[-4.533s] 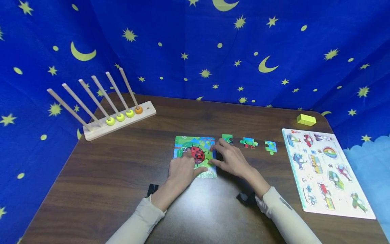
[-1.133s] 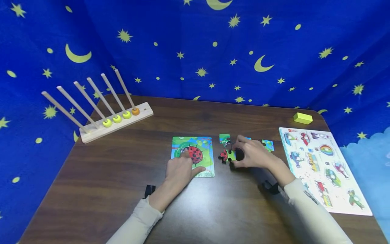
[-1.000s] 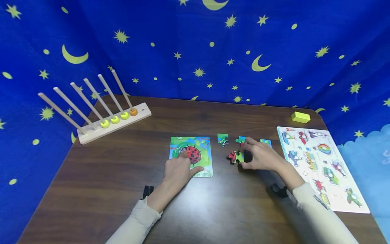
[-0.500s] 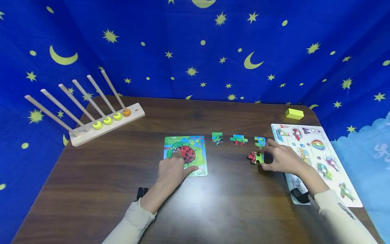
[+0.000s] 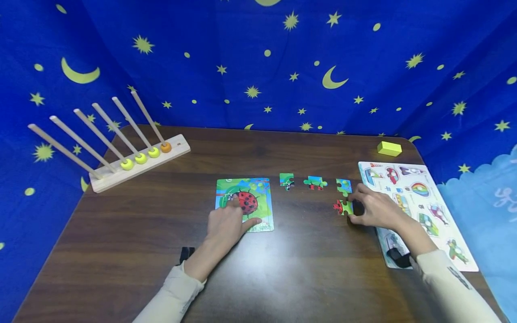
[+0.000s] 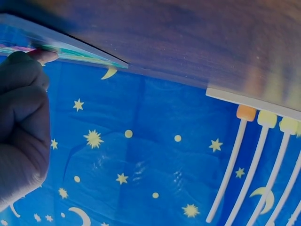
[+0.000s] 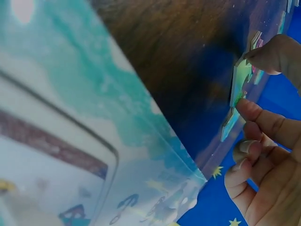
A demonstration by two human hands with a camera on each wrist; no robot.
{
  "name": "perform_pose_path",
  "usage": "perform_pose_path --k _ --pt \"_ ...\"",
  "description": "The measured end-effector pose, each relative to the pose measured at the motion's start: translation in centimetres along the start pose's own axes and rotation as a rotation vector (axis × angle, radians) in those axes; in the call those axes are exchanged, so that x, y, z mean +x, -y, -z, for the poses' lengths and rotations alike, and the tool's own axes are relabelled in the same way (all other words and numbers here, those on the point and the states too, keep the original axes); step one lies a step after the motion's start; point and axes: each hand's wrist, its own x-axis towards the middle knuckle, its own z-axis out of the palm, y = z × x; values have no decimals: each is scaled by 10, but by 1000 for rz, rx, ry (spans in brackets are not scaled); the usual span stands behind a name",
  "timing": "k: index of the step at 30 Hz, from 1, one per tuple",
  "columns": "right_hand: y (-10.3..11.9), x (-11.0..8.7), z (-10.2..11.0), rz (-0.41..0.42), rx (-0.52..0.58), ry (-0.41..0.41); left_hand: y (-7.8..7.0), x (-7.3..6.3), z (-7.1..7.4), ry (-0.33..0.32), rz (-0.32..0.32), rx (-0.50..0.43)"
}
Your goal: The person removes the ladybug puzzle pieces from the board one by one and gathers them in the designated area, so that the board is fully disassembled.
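A ladybird jigsaw puzzle (image 5: pixel 262 190) lies in a square at the middle of the table. My left hand (image 5: pixel 226 224) rests on it, index fingertip pressing near the ladybird's head and thumb spread over the lower edge. In the left wrist view the other fingers of my left hand (image 6: pixel 23 122) are curled under. To the right, my right hand (image 5: pixel 377 208) pinches a red and green jigsaw piece (image 5: pixel 346 207) between thumb and index finger, low over the table. The right wrist view shows this piece (image 7: pixel 241 77) by its edges. Just behind it lies a blue-green piece (image 5: pixel 343 185).
Two more loose jigsaw pieces lie behind and right of the puzzle, a green one (image 5: pixel 284 179) and a blue and red one (image 5: pixel 315 181). A wooden peg rack (image 5: pixel 139 168) with beads stands back left. A picture board (image 5: pixel 448 233) and a yellow block (image 5: pixel 389 148) are at right.
My right hand has lifted the red and green piece off the puzzle's right side and carried it right, to just in front of the rightmost loose piece. My left hand stays on the puzzle.
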Motion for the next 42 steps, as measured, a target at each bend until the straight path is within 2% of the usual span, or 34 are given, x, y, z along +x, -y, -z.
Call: perform_pose_path --k 6,9,15,21,26,30,33,36,39,42 --pt "8 3 1 -17 36 -16 5 1 1 -20 -6 19" --pt "18 4 1 -3 65 -31 7 1 3 4 -8 17" --pt "48 11 -1 110 80 -88 18 -2 12 65 35 -57" --pt "77 23 -4 256 110 -147 30 -9 18 96 88 -25" --pt "108 39 -3 309 129 -140 35 -14 15 128 89 -10" --pt "138 59 -6 333 152 -152 36 -16 12 125 92 -6" --pt "159 76 -15 331 174 -125 36 -16 10 123 99 -12" --pt "176 92 -24 301 192 -61 35 -16 10 137 101 -15" --pt "187 104 -29 262 217 5 34 -16 10 153 100 -19" --pt "195 114 -30 237 224 32 34 -16 11 152 101 -13"
